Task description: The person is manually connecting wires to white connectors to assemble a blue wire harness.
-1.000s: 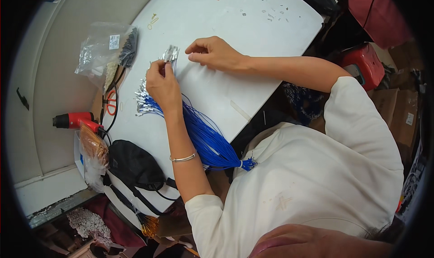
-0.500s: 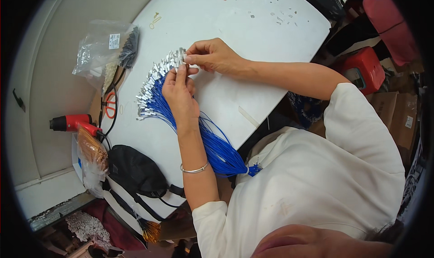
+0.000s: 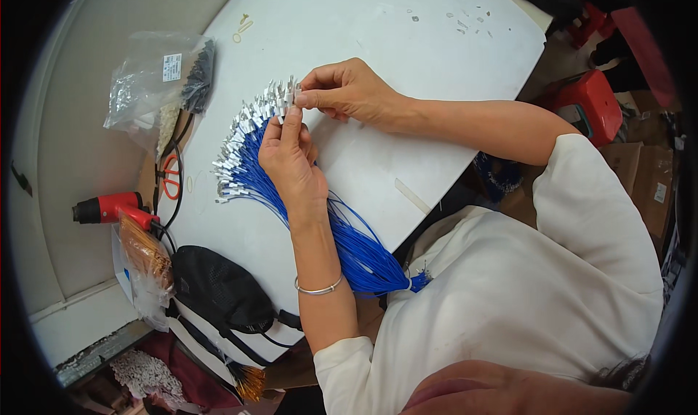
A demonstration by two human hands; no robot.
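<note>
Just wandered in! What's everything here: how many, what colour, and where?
Smooth tabletop: 1, white, centre.
Bundle of thin wires: 1, blue with white-and-silver ends, on the tabletop.
Crinkled plastic bag: 1, clear, dark pieces inside, upper left.
Loop-handled scissors: 1, orange, left.
Pistol-shaped heat gun: 1, red and black, left.
Soft fabric bag: 1, black, lower left.
Plastic-bagged wires: 1 bundle, copper-orange, left.
Stool-like plastic item: 1, red, right.
Cardboard boxes: count unclear, brown, right.
Thin loops: a few, beige, tabletop's far left.
Small flat scraps: several, grey, tabletop's far end.
Metal bracelet: 1, silver, left forearm.
Short-sleeved shirt: 1, cream, lower right.
Left hand: 1, bare, pinching wire ends.
Right hand: 1, bare, fingertips at those ends.
</note>
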